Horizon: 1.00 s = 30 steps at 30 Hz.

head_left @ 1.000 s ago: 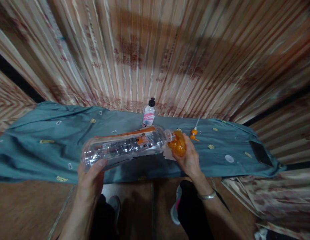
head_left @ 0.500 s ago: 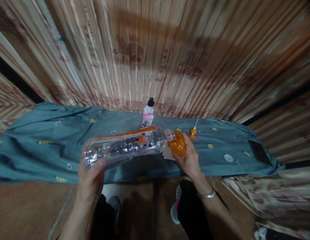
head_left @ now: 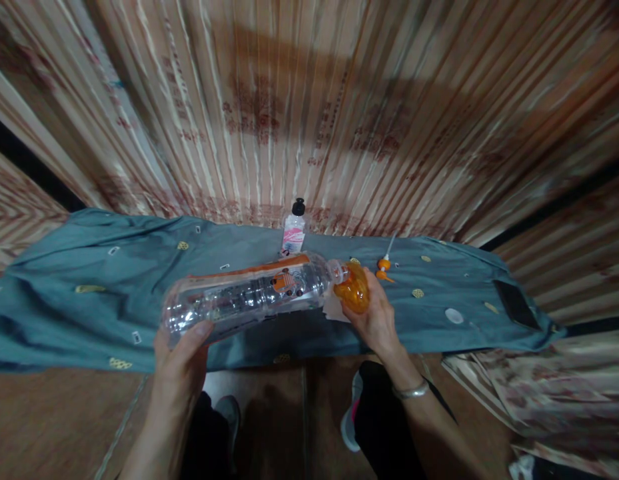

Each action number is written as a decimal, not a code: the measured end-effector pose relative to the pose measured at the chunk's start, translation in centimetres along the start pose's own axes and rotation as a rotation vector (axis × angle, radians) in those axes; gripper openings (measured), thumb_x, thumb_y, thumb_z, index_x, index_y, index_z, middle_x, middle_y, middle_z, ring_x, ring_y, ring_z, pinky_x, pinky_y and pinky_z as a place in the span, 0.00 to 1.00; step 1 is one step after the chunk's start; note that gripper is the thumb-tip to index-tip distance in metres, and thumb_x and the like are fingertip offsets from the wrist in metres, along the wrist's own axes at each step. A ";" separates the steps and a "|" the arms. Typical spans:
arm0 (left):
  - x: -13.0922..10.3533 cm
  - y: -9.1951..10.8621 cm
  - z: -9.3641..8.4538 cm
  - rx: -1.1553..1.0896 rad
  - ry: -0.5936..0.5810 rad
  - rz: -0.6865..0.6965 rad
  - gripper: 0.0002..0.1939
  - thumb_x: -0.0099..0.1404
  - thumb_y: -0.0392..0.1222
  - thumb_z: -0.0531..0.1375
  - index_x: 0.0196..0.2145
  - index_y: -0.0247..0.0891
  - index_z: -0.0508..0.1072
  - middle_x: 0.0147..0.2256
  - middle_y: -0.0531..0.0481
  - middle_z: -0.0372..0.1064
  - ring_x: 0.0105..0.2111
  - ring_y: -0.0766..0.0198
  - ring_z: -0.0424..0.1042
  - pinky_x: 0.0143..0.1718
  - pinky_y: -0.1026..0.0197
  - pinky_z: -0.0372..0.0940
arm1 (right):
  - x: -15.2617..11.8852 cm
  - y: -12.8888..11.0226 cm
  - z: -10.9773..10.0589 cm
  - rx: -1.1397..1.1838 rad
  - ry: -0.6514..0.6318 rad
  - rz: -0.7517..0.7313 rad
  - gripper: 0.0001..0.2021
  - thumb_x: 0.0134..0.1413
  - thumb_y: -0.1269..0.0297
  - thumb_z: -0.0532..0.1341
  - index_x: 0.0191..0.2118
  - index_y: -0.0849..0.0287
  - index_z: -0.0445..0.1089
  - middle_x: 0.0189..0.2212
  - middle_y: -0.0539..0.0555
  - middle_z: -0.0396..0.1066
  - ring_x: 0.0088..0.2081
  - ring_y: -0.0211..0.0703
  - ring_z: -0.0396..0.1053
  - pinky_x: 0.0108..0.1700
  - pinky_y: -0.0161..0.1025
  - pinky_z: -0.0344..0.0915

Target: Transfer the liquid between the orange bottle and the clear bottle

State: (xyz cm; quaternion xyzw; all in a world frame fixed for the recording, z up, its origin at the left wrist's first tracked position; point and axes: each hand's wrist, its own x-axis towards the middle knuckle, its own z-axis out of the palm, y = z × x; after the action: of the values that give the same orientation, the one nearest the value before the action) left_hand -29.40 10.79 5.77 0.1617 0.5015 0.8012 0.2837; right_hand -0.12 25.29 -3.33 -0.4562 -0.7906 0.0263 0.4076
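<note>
My left hand (head_left: pixel 182 357) is closed round the base of a large clear plastic bottle (head_left: pixel 249 293) with an orange label. The bottle lies almost level, its neck pointing right and slightly up. In my right hand (head_left: pixel 376 317) is a small orange translucent bottle (head_left: pixel 353 288), held against the mouth of the large one; their openings meet. An orange pump top (head_left: pixel 384 265) with a pale tube rests on the cloth beyond my right hand. Behind the large bottle stands a small clear bottle (head_left: pixel 293 232) with a black cap and a pink label.
A blue-green patterned cloth (head_left: pixel 59 267) covers the long narrow surface. A black phone (head_left: pixel 516 303) and a round white disc (head_left: pixel 454 315) lie toward its right end. A piece of white paper (head_left: pixel 336 309) shows under the bottle necks. A pleated curtain (head_left: pixel 299 100) hangs behind.
Both hands keep the two bottles mouth to mouth in nearly the same pose. The view has shifted very slightly.
</note>
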 end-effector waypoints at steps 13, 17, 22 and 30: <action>0.0 -0.1 0.1 -0.019 0.018 -0.018 0.33 0.26 0.53 0.84 0.34 0.45 0.87 0.36 0.52 0.79 0.38 0.56 0.80 0.41 0.61 0.78 | 0.0 0.1 0.2 0.015 0.001 0.013 0.44 0.57 0.65 0.69 0.77 0.57 0.53 0.68 0.65 0.71 0.68 0.60 0.71 0.69 0.62 0.71; 0.0 0.0 0.3 -0.022 0.015 -0.018 0.33 0.26 0.53 0.84 0.34 0.46 0.87 0.36 0.53 0.79 0.37 0.57 0.80 0.42 0.61 0.78 | 0.0 0.0 0.1 0.004 0.016 0.003 0.43 0.57 0.65 0.69 0.76 0.58 0.55 0.66 0.65 0.73 0.67 0.60 0.72 0.68 0.61 0.73; -0.1 -0.4 0.1 -0.022 0.009 -0.004 0.31 0.28 0.53 0.84 0.34 0.46 0.87 0.37 0.51 0.79 0.38 0.55 0.80 0.42 0.59 0.78 | 0.0 0.0 0.0 -0.004 0.015 0.008 0.42 0.58 0.63 0.69 0.76 0.58 0.55 0.66 0.66 0.73 0.67 0.60 0.72 0.69 0.60 0.72; 0.1 -1.0 -0.7 0.014 -0.054 0.020 0.35 0.36 0.52 0.83 0.46 0.47 0.86 0.42 0.48 0.81 0.43 0.50 0.80 0.48 0.51 0.77 | 0.1 0.0 -0.1 0.001 0.014 0.013 0.42 0.58 0.64 0.69 0.75 0.58 0.55 0.66 0.66 0.73 0.67 0.60 0.72 0.69 0.60 0.72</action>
State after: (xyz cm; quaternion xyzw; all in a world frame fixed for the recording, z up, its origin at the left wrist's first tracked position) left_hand -29.54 10.69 4.63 0.1901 0.4977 0.7958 0.2879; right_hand -0.09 25.33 -3.24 -0.4613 -0.7848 0.0259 0.4132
